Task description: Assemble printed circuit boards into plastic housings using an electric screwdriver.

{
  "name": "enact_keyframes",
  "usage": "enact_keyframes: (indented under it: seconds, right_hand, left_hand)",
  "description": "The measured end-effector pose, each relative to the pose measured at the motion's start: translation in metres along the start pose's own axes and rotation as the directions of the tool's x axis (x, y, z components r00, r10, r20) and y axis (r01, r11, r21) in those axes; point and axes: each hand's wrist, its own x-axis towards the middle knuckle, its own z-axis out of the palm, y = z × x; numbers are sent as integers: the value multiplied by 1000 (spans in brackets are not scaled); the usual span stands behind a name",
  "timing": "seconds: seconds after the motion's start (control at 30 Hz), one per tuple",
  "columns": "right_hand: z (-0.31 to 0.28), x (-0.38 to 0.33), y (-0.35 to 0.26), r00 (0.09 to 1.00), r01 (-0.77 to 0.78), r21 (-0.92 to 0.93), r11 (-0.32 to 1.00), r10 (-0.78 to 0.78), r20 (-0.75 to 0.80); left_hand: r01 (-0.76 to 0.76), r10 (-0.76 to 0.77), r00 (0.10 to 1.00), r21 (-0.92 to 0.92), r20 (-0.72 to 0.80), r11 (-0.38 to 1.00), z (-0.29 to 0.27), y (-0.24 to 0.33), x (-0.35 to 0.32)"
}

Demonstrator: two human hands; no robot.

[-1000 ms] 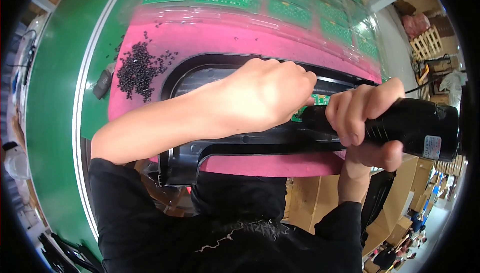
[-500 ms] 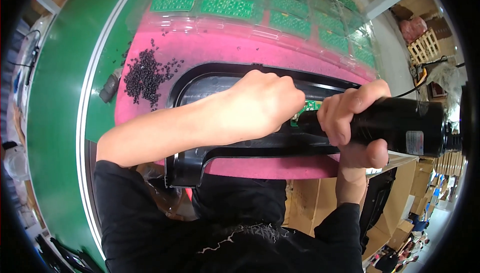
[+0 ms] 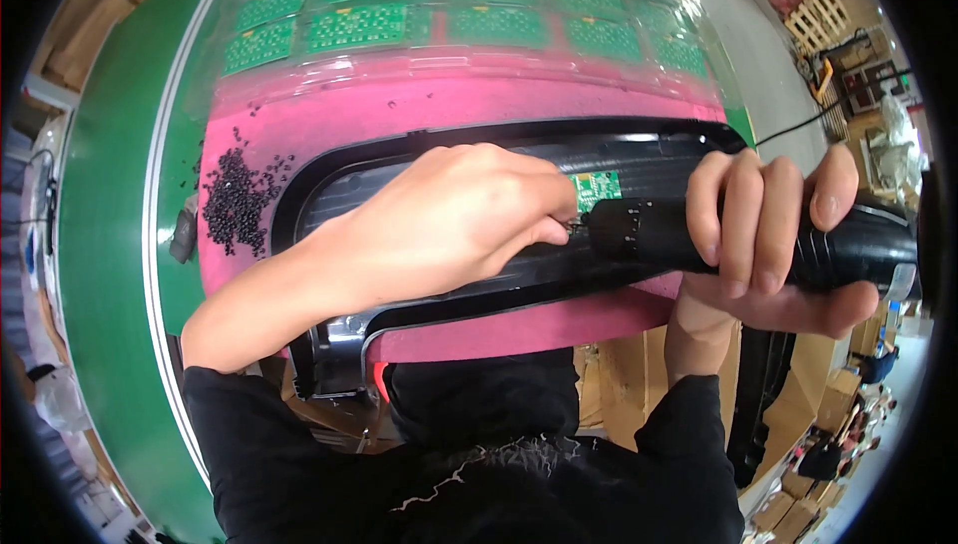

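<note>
My right hand (image 3: 763,230) is wrapped round a thick black electric screwdriver (image 3: 639,230), which lies nearly level and points left. Its nose sits just right of my left hand (image 3: 479,205). There, thumb and forefinger pinch together at the driver's tip, on something too small to make out. Beneath both hands is a long black plastic housing (image 3: 329,183) with raised walls and a curved outline. Inside it, a small green circuit board (image 3: 605,185) shows beyond the driver's nose; part of it is hidden by my left fingers and the driver.
A pile of small black screws (image 3: 235,200) lies on the pink mat (image 3: 499,334) at left, beside a dark lump (image 3: 184,235). Clear plastic trays of green circuit boards (image 3: 359,28) stand at the back. A cable (image 3: 798,127) runs at right; cardboard boxes (image 3: 619,394) are below.
The screwdriver has come away to the right, and more of its nose shows. My left hand has gone from a fist beside the board to a pinch at the driver's tip. The view has shifted.
</note>
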Motion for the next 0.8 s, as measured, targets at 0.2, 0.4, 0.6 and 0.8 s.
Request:
enact_keyframes:
  seconds: [0.2,0.4,0.6,0.8]
  right_hand:
    - [-48,4,0,979,-117,-138,983,138,150]
    - [-55,3,-3,939,-317,-151,936,332,89]
    - [-66,6,-1,918,-308,-91,947,321,235]
    - [-69,11,14,861,-285,88,955,214,461]
  left_hand:
    - [110,-105,992,80,-63,991,0,8,2]
    - [138,-136,990,147,-27,979,1,10,3]
    - [124,-124,992,190,-12,974,-1,11,2]
    - [137,-127,990,196,-61,971,-7,17,2]
